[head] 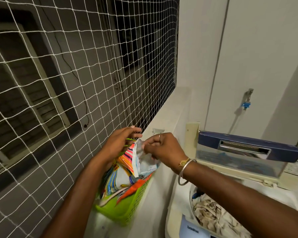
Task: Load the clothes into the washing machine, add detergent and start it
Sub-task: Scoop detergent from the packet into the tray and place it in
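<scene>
Pouch (144, 162) upright in basket (127, 210), mouth up, R hand (165, 150) pinching rim

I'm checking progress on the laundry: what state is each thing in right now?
Colourful plastic detergent pouch: upright in basket, mouth held open.
Green slotted plastic basket: standing on ledge.
Left hand: grips pouch top.
Right hand: pinches pouch edge.
Transparent blue-handled washing machine lid: raised open.
Pale crumpled clothes: loaded in drum.

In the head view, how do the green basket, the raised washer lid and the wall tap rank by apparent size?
1. raised washer lid
2. green basket, close behind; packets hide part of it, so the top two are unsure
3. wall tap, clearly smallest
</scene>
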The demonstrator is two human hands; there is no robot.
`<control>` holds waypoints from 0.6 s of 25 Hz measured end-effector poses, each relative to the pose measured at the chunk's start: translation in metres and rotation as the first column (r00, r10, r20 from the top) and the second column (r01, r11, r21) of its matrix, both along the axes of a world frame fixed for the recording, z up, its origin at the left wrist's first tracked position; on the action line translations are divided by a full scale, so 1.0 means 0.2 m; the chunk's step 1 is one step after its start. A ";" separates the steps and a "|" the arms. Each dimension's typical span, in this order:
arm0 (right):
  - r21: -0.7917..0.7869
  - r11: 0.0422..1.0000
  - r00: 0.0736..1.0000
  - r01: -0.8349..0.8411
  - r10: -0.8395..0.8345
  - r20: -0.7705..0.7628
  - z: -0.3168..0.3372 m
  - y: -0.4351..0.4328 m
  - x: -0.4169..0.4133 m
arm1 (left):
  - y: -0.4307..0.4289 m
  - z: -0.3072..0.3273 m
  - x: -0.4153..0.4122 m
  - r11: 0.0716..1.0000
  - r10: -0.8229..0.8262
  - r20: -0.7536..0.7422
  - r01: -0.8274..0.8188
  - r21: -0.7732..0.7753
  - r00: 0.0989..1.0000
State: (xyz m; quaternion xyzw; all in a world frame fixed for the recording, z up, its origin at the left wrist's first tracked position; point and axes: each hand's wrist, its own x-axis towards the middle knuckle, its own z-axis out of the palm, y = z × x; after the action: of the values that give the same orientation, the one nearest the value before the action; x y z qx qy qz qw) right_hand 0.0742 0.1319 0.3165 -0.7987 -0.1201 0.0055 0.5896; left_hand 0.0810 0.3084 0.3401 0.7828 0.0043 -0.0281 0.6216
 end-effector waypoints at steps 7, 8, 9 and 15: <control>0.184 0.973 0.976 0.136 -0.100 -0.193 0.11 -0.20 0.08 | -0.02 -0.01 0.06 0.999 0.010 -0.004 -0.010 -0.032 1.000; 0.191 0.971 0.975 0.142 -0.103 -0.199 0.12 -0.22 0.09 | -0.02 -0.01 0.07 0.999 0.007 -0.007 -0.008 -0.039 1.000; 0.197 0.970 0.974 0.145 -0.105 -0.202 0.14 -0.25 0.10 | -0.03 -0.01 0.08 0.999 0.006 -0.009 -0.007 -0.047 1.000; 0.254 0.956 0.966 0.145 -0.082 -0.243 0.22 -0.35 0.17 | -0.06 -0.01 0.15 0.998 0.023 -0.006 -0.023 -0.058 1.000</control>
State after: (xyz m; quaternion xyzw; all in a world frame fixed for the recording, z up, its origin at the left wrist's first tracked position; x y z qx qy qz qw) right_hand 0.1075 0.0615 0.3613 -0.7104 -0.0042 0.0473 0.7022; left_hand 0.1102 0.2965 0.3381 0.7642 0.0142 -0.0233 0.6445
